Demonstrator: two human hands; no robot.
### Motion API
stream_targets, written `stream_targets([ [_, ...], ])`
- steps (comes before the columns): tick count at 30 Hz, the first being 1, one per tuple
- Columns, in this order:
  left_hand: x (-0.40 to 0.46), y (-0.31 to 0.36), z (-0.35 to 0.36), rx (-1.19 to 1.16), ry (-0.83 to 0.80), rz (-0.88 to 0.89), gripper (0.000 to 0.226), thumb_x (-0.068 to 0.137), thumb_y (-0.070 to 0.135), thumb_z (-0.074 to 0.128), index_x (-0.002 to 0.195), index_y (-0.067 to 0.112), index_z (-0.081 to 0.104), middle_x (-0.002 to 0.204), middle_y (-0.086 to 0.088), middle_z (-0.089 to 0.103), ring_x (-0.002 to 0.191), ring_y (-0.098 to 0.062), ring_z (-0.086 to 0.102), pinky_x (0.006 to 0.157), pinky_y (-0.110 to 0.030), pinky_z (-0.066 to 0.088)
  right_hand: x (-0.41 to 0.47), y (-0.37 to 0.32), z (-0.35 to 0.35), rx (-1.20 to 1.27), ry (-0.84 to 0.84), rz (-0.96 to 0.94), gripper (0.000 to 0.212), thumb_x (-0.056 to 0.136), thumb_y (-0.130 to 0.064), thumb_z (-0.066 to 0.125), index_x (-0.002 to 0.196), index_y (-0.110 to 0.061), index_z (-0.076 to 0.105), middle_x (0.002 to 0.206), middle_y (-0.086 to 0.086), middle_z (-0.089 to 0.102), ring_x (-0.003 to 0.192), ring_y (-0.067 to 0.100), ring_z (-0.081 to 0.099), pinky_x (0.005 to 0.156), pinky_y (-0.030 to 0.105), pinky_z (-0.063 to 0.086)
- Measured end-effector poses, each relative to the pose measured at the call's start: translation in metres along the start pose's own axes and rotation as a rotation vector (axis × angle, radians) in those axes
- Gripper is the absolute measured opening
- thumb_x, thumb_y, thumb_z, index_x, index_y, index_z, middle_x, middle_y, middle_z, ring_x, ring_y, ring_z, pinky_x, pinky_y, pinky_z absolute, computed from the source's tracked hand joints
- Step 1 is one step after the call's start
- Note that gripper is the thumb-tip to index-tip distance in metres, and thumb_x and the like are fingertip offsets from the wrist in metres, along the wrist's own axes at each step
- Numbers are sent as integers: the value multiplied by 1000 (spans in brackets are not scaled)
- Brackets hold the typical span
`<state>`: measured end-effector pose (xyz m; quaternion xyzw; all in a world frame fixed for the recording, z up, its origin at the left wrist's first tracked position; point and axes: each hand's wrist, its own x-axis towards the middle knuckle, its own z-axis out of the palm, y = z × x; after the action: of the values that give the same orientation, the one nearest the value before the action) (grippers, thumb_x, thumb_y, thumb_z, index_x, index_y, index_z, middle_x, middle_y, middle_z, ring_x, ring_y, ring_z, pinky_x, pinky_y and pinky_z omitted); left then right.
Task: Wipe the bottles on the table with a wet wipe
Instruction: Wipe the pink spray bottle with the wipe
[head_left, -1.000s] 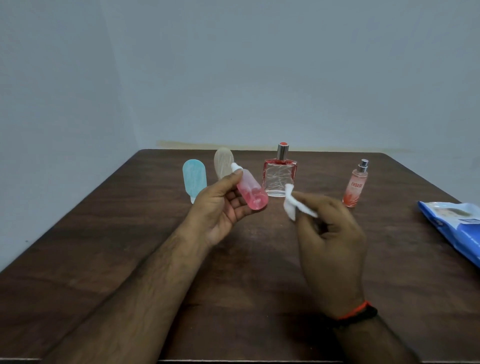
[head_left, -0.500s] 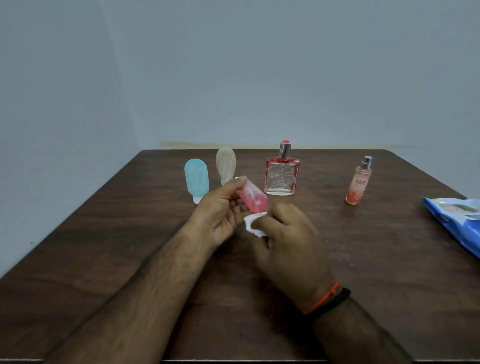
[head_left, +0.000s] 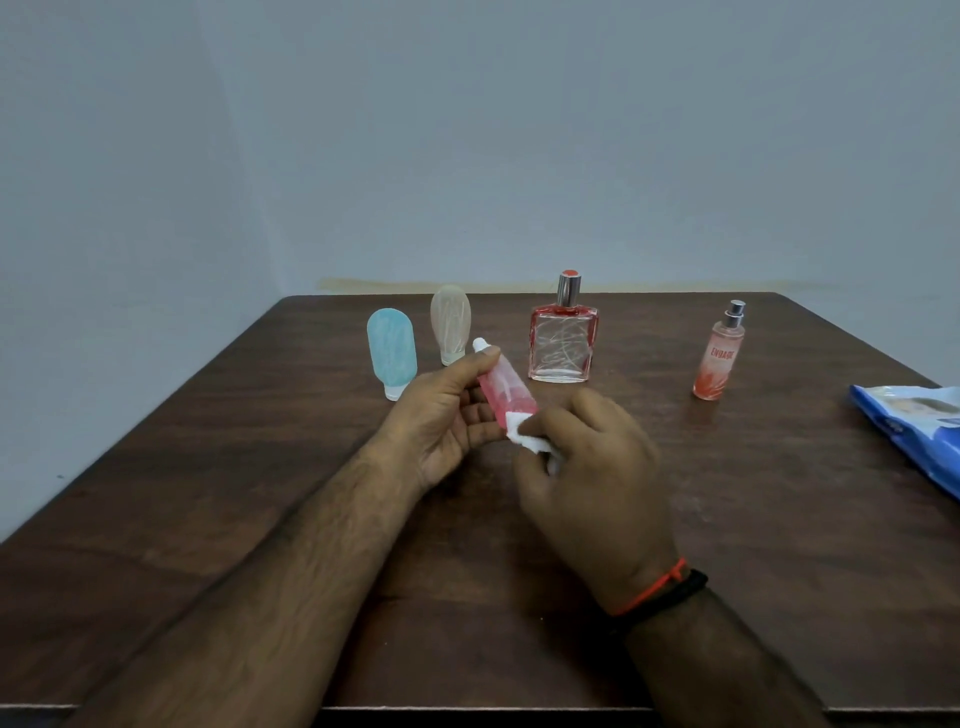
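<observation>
Two hands on this: the left hand (head_left: 441, 421) grips the pink bottle (head_left: 506, 389) tilted, cap end by the thumb. The right hand (head_left: 587, 467) pinches the wet wipe (head_left: 524, 439) against its lower end.

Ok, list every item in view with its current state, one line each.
Pink bottle: held tilted in left hand, off the table.
Wet wipe: pinched by right hand, pressed on the pink bottle's lower end.
Blue bottle: standing cap-down.
Beige bottle: standing cap-down.
Square perfume bottle: upright, capped.
Slim spray bottle: upright.
Wipes pack: lying flat.
</observation>
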<state>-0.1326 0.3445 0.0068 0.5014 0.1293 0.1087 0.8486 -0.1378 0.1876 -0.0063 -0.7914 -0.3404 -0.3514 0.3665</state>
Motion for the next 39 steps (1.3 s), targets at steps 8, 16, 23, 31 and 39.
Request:
stream_targets([
  [8, -6, -2, 1, 151, -164, 155, 32, 83, 26, 71, 110, 9, 71, 99, -12, 74, 86, -24, 72, 65, -36, 61, 3, 6, -2, 67, -13, 61, 15, 76, -6, 69, 89, -11, 74, 83, 3, 61, 77, 20, 58, 64, 36, 51],
  [16, -6, -5, 1, 191, -216, 237, 40, 76, 23, 78, 113, 11, 70, 105, -8, 74, 91, -21, 72, 64, -34, 60, 5, 6, -6, 188, 184, 147, 10, 83, -6, 64, 87, -12, 72, 84, 0, 60, 74, 10, 55, 64, 18, 47],
  [23, -8, -8, 0, 370, -270, 275, 40, 65, 29, 87, 101, 14, 77, 98, -7, 75, 93, -22, 70, 80, -39, 58, 9, 7, -10, 264, 292, 181, 31, 85, 7, 65, 111, -8, 73, 107, 4, 65, 100, 13, 62, 87, 11, 46],
  [31, -7, -10, -3, 388, -255, 342, 41, 61, 24, 91, 97, 13, 77, 96, -11, 75, 90, -25, 70, 75, -35, 57, 7, 12, -8, 260, 202, 148, 26, 81, 4, 65, 96, -14, 75, 92, -3, 68, 88, 19, 64, 73, 40, 55],
  [39, -14, -16, 7, 848, 8, 813, 42, 58, 44, 82, 90, 18, 75, 79, 5, 68, 67, -9, 64, 59, -26, 55, 5, 10, -4, 139, 167, 69, 27, 79, 8, 64, 95, -10, 76, 87, 2, 64, 86, 20, 56, 73, 26, 45],
])
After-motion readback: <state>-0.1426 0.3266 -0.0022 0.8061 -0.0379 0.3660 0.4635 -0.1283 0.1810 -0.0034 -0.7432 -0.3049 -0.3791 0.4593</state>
